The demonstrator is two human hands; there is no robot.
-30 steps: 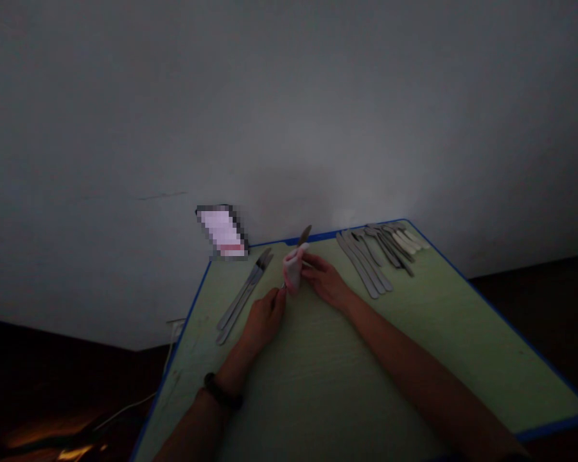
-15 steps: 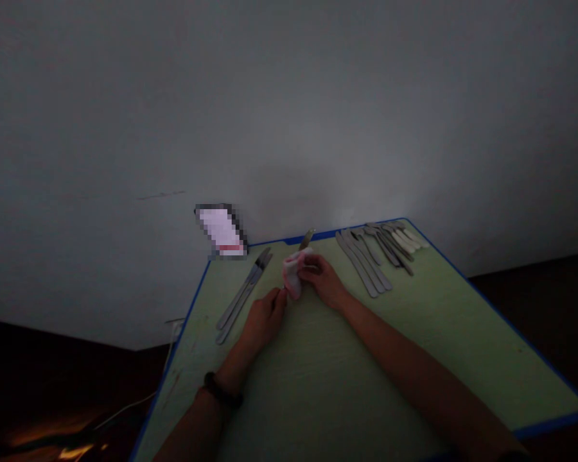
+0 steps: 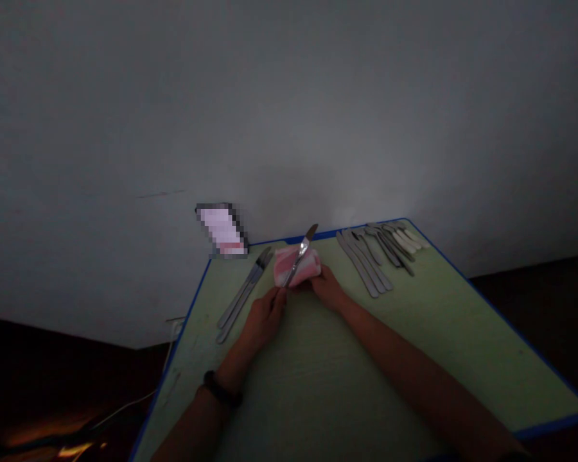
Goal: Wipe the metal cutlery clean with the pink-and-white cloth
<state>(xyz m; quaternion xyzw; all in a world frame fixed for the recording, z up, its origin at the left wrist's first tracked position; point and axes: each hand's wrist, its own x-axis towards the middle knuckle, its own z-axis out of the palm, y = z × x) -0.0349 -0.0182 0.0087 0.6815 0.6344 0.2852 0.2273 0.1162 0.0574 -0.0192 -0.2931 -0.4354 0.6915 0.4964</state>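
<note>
My left hand (image 3: 266, 316) is closed round the handle of a table knife (image 3: 299, 254), whose blade points up and away toward the wall. My right hand (image 3: 328, 289) holds a pink and white cloth (image 3: 295, 264) spread open under the blade. Both hands rest over the far middle of a green table (image 3: 318, 385) with a blue edge. A dark bracelet circles my left wrist.
Two knives (image 3: 243, 294) lie side by side to the left of my hands. Several pieces of cutlery (image 3: 378, 253) are laid in a row at the far right corner. A blurred-out object (image 3: 221, 230) stands by the wall. A white cable runs over the dark floor at the left.
The cloth was wrapped round the blade in my right hand; now it lies spread beneath the knife, and the whole blade shows.
</note>
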